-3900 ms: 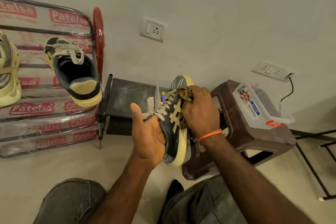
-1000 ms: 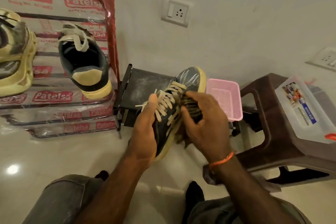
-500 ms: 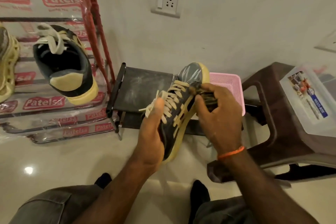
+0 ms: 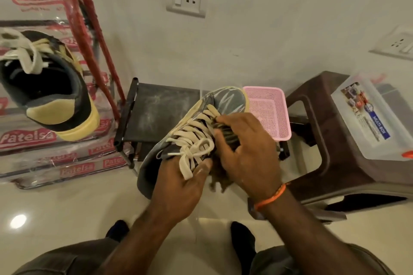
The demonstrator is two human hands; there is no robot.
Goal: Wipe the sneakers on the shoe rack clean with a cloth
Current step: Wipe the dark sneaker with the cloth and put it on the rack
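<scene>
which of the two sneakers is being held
The sneaker with the plastic-wrapped toe, gripped by the left hand mid-frame. The other sneaker sits untouched on the shoe rack.

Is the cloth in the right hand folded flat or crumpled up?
Crumpled up. The right hand grips the dark cloth in a bunch against the laces of the sneaker, and a ragged end hangs out below the palm.

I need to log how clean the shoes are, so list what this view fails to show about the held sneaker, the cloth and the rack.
Head view only:
- Held sneaker: its right side and heel, covered by the right hand and left hand.
- Cloth: mostly hidden under the right hand's fingers, and motion-blurred below.
- Shoe rack: cut off by the left edge.
- Second sneaker: its toe is cropped there too.
</scene>
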